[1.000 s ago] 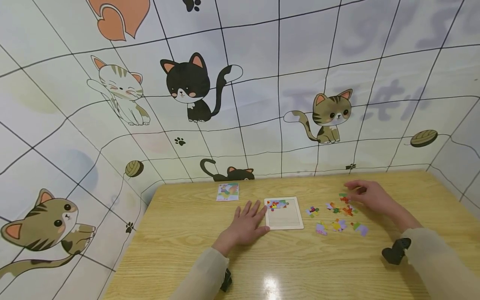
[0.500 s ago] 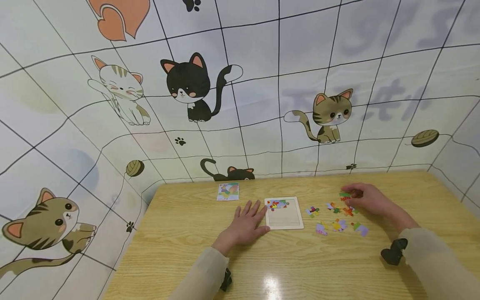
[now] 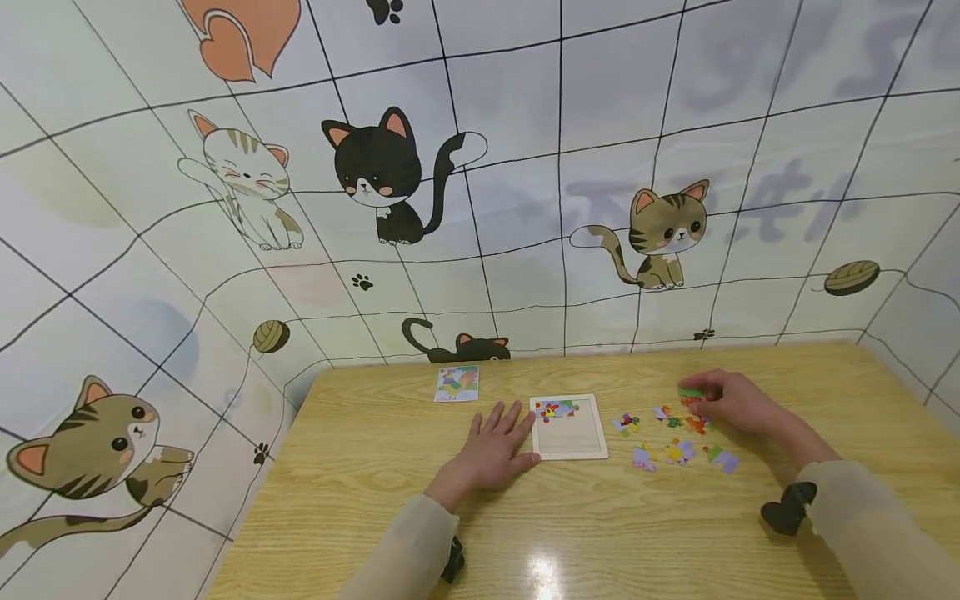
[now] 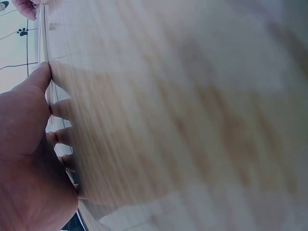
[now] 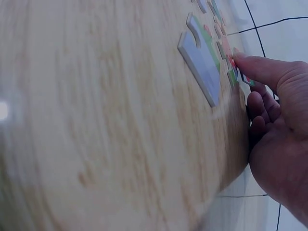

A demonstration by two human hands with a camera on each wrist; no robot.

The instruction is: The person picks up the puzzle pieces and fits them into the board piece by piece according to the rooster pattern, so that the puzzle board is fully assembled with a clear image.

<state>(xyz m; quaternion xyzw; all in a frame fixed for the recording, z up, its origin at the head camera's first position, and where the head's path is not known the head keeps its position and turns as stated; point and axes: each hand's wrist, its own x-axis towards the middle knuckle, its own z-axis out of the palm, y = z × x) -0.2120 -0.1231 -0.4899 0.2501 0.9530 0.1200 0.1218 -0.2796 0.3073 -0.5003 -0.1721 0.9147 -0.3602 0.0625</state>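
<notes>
My left hand [image 3: 491, 450] lies on the table with its fingers spread, thumb and fingertips at the left edge of the white puzzle frame [image 3: 602, 446]. Several joined puzzle pieces [image 3: 555, 409] fill the top left of that frame. In the left wrist view the left hand [image 4: 29, 154] rests against the wood. At the right my right hand [image 3: 738, 402] pinches a green and red puzzle piece [image 3: 692, 397] between thumb and fingers. The right wrist view shows the right hand [image 5: 284, 106] with the piece tilted at the thumb tip, its fingers partly hidden.
Loose puzzle pieces lie between the frame and the right hand, among them a yellow and lilac one [image 3: 678, 451] and a lilac and green one [image 3: 722, 458]. A small picture card [image 3: 457, 383] lies at the back left. A cat-patterned wall [image 3: 525, 275] stands behind the table [image 3: 360, 467].
My right hand has shifted slightly left, its fingers and thumb closing on the green and red puzzle piece. The left hand and the frame have stayed in place.
</notes>
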